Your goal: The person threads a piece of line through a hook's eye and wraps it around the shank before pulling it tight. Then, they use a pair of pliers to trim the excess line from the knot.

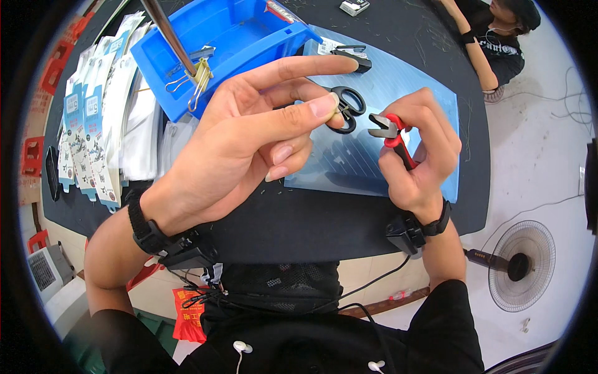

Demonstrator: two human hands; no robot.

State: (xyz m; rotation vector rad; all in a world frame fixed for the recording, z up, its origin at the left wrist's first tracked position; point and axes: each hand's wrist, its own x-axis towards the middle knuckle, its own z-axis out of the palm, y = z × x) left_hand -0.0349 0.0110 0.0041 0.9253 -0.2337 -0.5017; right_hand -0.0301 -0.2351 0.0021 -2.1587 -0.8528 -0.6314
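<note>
My left hand [249, 128] is raised over the table, its thumb and index finger pinched around a tiny piece too small to name; the other fingers are partly stretched. In my right hand [427, 146] is a pair of cutting pliers [393, 133] with red handles. Their short metal jaws are parted and point left toward the pinched fingertips, a small gap away. Behind the left fingertips lie black-handled scissors [357, 101], partly hidden, on a translucent blue sheet [336, 177].
A blue plastic bin [243, 34] stands at the back left, with a binder clip [200, 76] on a metal rod [167, 31] before it. Printed packets [93, 134] are piled left. A black stapler-like object [357, 61] lies beyond the scissors. Another person [498, 47] is at far right.
</note>
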